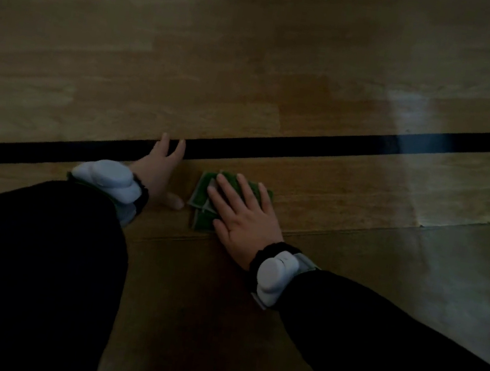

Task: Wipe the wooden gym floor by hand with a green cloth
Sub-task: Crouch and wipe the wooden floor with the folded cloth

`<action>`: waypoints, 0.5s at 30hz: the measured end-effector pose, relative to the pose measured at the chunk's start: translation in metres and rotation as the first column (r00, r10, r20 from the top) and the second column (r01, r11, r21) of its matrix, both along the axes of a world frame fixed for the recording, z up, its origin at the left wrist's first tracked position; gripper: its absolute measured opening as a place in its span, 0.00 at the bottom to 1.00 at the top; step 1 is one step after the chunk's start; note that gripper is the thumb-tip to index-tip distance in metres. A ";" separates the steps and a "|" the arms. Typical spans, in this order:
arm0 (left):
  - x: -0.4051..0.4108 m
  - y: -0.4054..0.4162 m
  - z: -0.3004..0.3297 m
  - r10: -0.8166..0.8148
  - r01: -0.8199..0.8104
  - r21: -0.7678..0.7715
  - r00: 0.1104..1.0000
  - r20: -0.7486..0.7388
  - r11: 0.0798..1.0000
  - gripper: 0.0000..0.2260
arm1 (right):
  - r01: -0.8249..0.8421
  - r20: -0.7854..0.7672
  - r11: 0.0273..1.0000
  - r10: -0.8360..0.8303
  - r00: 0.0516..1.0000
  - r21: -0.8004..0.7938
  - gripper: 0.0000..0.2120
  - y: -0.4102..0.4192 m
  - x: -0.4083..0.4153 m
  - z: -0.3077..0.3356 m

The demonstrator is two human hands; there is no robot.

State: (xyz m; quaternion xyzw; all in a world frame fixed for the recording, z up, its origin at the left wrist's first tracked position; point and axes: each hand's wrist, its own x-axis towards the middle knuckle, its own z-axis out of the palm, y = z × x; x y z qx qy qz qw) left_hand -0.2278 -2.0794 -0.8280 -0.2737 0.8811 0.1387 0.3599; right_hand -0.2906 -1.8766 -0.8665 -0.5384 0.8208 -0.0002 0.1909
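Green cloth [202,200] lies under flat right hand [241,213]; left hand [161,169] splayed on black line [308,144].

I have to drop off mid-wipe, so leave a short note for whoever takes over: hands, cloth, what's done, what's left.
Left hand: flat on the wooden floor, fingers spread, fingertips on the black line; it holds nothing.
Right hand: flat, straight fingers pressing the folded green cloth to the floor, just on the near side of the line.
Done: cannot tell from this view how much has been wiped; the picture is dim.
Left: keep wiping; treat the floor around the cloth and beyond the line as still to do.
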 end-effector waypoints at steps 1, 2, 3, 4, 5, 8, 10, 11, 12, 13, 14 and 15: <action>0.011 -0.008 0.001 0.013 -0.013 -0.013 1.000 0.024 1.000 0.55 | -0.001 0.004 1.000 0.001 1.000 -0.003 0.27 0.000 0.000 0.000; 0.023 -0.019 0.002 0.027 -0.024 -0.056 0.998 0.062 0.998 0.57 | -0.003 0.008 1.000 0.003 1.000 -0.005 0.27 0.000 0.000 0.000; 0.034 -0.029 0.002 0.051 -0.039 -0.114 0.993 0.111 0.993 0.59 | -0.004 0.011 1.000 0.004 1.000 -0.005 0.27 0.000 0.000 0.000; 0.045 -0.039 0.003 0.089 -0.064 -0.159 0.984 0.156 0.985 0.61 | -0.006 0.013 1.000 0.006 1.000 -0.001 0.27 0.000 0.000 0.001; 0.053 -0.046 0.003 0.124 -0.091 -0.178 0.974 0.189 0.980 0.61 | -0.007 0.011 1.000 0.007 1.000 0.004 0.27 0.000 0.000 0.000; 0.064 -0.056 0.002 0.143 -0.114 -0.161 0.972 0.188 0.980 0.60 | -0.008 0.004 1.000 0.007 1.000 0.016 0.27 0.000 -0.001 -0.003; 0.062 -0.055 0.002 0.125 -0.102 -0.141 0.977 0.170 0.985 0.59 | -0.016 0.001 1.000 0.016 1.000 0.021 0.29 0.001 -0.002 -0.004; 0.062 -0.054 0.002 0.126 -0.105 -0.133 0.980 0.157 0.986 0.59 | -0.023 -0.004 0.999 0.024 1.000 0.025 0.30 0.001 -0.003 -0.003; 0.063 -0.055 0.002 0.128 -0.109 -0.134 0.981 0.148 0.985 0.59 | -0.029 -0.006 0.999 0.029 1.000 0.031 0.31 0.001 -0.004 -0.003; 0.064 -0.056 0.002 0.127 -0.108 -0.135 0.981 0.144 0.985 0.59 | -0.034 -0.006 0.999 0.034 0.999 0.039 0.31 0.000 -0.006 -0.001; 0.064 -0.056 0.002 0.125 -0.106 -0.129 0.981 0.147 0.986 0.58 | -0.038 -0.007 0.998 0.038 0.999 0.044 0.31 -0.002 -0.009 0.000; 0.066 -0.058 0.002 0.129 -0.112 -0.121 0.981 0.147 0.986 0.58 | -0.039 -0.014 0.998 0.039 0.999 0.051 0.30 -0.009 -0.013 0.001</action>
